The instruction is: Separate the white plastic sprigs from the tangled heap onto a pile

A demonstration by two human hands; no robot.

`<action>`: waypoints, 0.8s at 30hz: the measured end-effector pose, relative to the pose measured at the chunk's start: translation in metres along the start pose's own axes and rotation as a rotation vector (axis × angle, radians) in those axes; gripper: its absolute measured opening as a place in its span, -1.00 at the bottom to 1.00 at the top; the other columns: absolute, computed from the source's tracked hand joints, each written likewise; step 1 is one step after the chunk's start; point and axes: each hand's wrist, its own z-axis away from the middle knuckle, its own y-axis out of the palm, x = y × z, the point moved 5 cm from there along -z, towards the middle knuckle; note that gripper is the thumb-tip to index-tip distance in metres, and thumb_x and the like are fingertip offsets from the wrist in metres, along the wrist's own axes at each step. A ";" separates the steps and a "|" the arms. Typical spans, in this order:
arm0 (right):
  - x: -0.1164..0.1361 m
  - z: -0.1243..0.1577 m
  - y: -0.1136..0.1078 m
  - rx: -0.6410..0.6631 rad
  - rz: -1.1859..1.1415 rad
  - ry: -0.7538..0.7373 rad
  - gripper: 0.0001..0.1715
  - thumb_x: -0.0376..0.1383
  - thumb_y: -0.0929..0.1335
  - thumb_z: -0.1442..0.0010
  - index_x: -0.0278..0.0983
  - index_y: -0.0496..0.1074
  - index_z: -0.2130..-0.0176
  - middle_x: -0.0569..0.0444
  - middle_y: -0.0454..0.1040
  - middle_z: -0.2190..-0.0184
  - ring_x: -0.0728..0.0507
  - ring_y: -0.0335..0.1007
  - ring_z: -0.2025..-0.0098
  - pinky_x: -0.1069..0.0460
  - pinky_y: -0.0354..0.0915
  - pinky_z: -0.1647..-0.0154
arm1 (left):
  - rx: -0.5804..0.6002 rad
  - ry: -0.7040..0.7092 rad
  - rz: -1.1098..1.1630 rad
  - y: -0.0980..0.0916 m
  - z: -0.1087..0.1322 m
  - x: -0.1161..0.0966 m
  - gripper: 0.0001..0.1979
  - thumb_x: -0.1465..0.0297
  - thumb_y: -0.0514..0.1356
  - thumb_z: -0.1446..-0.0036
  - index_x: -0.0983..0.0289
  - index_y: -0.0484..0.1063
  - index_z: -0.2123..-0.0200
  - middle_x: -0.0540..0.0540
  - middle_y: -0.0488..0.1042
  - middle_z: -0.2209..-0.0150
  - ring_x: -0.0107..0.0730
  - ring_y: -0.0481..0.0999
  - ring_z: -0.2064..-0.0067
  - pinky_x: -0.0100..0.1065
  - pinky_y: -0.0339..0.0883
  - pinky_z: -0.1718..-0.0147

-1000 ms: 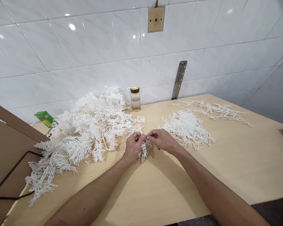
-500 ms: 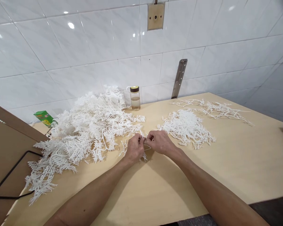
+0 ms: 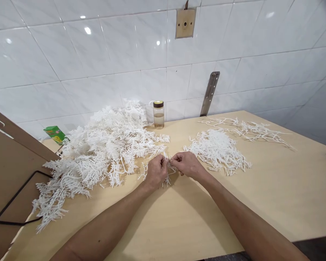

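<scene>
My left hand (image 3: 157, 169) is closed on a white plastic branch (image 3: 167, 179), whose thin twigs stick out below and behind the fingers. Close beside it, the thumb and fingertips of my right hand (image 3: 187, 164) pinch at the same branch; the exact spot is hidden by the fingers. A big heap of white branched sprigs (image 3: 105, 141) spreads to the left of my hands. On the right lies a smaller pile of short white pieces (image 3: 220, 149). Behind that pile are several bare white stems (image 3: 254, 129).
A lidded bottle (image 3: 159, 117) of liquid stands near the tiled wall. The green box (image 3: 55, 134) sits behind the heap. At the left are a cardboard box (image 3: 13, 163) and a black wire frame (image 3: 9, 203). A metal bracket (image 3: 210, 93) leans at the wall.
My right fingertips have drawn slightly apart from my left hand. The whole view has shifted a little, so everything sits slightly further right. The piles look the same.
</scene>
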 end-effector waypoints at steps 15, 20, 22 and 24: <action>0.010 -0.001 -0.002 -0.342 0.496 -0.086 -0.83 -0.45 0.26 -0.16 -0.33 0.44 0.37 -0.07 0.55 0.38 -0.10 0.40 0.40 0.05 0.14 0.41 | -0.085 -0.028 -0.085 -0.010 -0.007 0.004 -0.75 0.35 0.05 -0.20 0.21 0.11 0.53 -0.06 0.18 0.56 -0.42 0.16 0.47 -0.36 0.00 0.43; -0.025 -0.008 -0.046 -0.533 0.485 -0.025 -0.84 -0.36 0.27 -0.22 -0.28 0.45 0.35 -0.01 0.54 0.40 -0.15 0.41 0.36 0.02 0.17 0.31 | -0.014 -0.083 0.138 -0.008 -0.011 0.013 -0.67 0.22 0.11 -0.19 0.24 0.18 0.55 -0.09 0.13 0.58 -0.47 0.14 0.49 -0.39 0.01 0.45; -0.035 -0.008 -0.064 -0.632 0.472 -0.006 -0.86 -0.35 0.30 -0.19 -0.28 0.47 0.30 -0.05 0.56 0.31 -0.17 0.44 0.31 0.00 0.20 0.26 | 0.004 -0.086 0.244 -0.004 -0.011 0.015 -0.66 0.18 0.13 -0.18 0.24 0.21 0.54 -0.09 0.12 0.58 -0.49 0.12 0.50 -0.40 0.01 0.46; -0.038 -0.007 -0.073 -0.692 0.448 -0.005 -0.82 -0.35 0.31 -0.16 -0.30 0.49 0.25 -0.11 0.55 0.20 -0.18 0.45 0.29 -0.02 0.23 0.22 | 0.008 -0.095 0.295 -0.001 -0.011 0.017 -0.65 0.16 0.15 -0.17 0.25 0.24 0.54 -0.09 0.12 0.58 -0.50 0.11 0.50 -0.42 0.00 0.48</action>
